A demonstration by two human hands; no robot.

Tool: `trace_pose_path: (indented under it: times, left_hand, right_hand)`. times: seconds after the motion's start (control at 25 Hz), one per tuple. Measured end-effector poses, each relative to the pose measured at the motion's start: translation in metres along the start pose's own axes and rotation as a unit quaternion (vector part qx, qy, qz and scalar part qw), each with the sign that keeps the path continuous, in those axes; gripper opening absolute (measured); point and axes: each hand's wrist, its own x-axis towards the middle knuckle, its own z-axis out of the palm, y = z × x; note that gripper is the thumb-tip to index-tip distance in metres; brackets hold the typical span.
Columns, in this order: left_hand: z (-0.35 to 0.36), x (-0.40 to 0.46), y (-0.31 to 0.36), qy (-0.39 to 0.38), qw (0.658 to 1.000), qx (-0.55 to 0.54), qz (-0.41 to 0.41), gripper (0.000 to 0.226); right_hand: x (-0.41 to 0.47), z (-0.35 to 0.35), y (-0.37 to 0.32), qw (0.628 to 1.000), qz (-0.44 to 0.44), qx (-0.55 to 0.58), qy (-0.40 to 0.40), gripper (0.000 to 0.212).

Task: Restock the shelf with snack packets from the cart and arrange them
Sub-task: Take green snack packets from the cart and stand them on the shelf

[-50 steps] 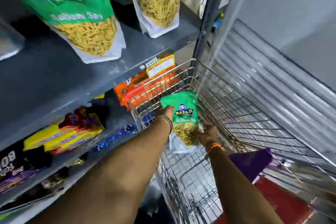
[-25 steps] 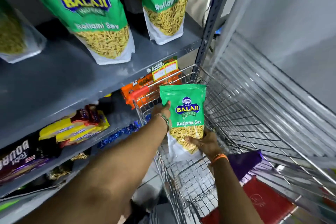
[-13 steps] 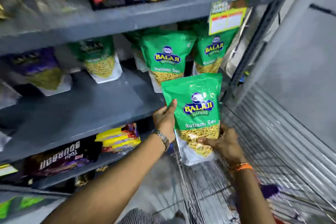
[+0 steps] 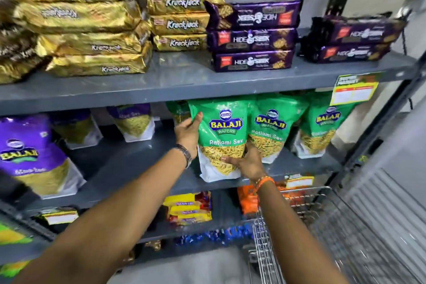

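Arms reach out from us toward the shelf. Our wire cart (image 4: 299, 226) sits low on the right, just beside the shelves. Our right hand (image 4: 245, 163) holds the bottom of a green snack packet (image 4: 222, 136), with its fingers (image 4: 227, 159) laid across the clear part where the yellow sev shows. Our left hand (image 4: 187, 131) holds the packet's left edge, with the thumb on the front. Both hands grip the packet. The packet stands upright on the front of the middle shelf (image 4: 138, 168). Behind it and to the right stand two more green packets (image 4: 270, 127) of the same kind. Purple packets (image 4: 30, 154) stand on the left side of that shelf. Up on the top shelf (image 4: 184, 80) lie stacks of gold biscuit packs (image 4: 92, 27) and dark purple biscuit packs (image 4: 253, 37).
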Motion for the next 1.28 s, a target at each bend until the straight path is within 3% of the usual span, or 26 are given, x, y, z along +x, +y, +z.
trace_pose_path:
  times: [0.56,0.8,0.88,0.96,1.04,1.12,1.2,1.28]
  left_hand:
    - [-0.019,0.059,-0.011,-0.054,0.998,-0.024,-0.021,0.014]
    - [-0.03,0.052,-0.012,-0.069,0.997,-0.033,-0.01,0.011]
    - [-0.034,0.045,-0.01,-0.034,0.999,-0.027,-0.001,0.016]
    - [-0.038,0.032,-0.008,0.008,1.0,-0.025,-0.005,0.031]
    - [-0.042,0.01,-0.012,0.058,0.998,-0.029,-0.026,0.04]
    - [-0.042,-0.02,-0.022,0.105,0.993,-0.023,-0.051,0.031]
    - [-0.035,-0.059,-0.041,0.1,0.992,-0.013,-0.082,0.025]
    - [-0.021,-0.097,-0.063,0.038,0.993,0.01,-0.11,0.024]
  right_hand:
    - [0.063,0.037,0.02,0.999,0.028,0.032,-0.006,0.073]
    - [0.067,0.033,0.027,0.992,0.095,0.078,0.001,0.081]
    - [0.062,0.02,0.024,0.985,0.127,0.116,0.004,0.07]
    - [0.042,0.0,0.015,0.991,0.081,0.109,0.006,0.047]
    - [0.012,-0.034,0.008,0.991,0.051,0.121,-0.003,0.063]
    - [-0.025,-0.069,0.003,0.995,0.044,0.088,0.003,0.082]
    - [-0.068,-0.109,0.01,0.998,0.058,0.0,0.022,0.069]
    - [-0.112,-0.161,0.027,0.996,0.071,-0.052,0.032,0.058]
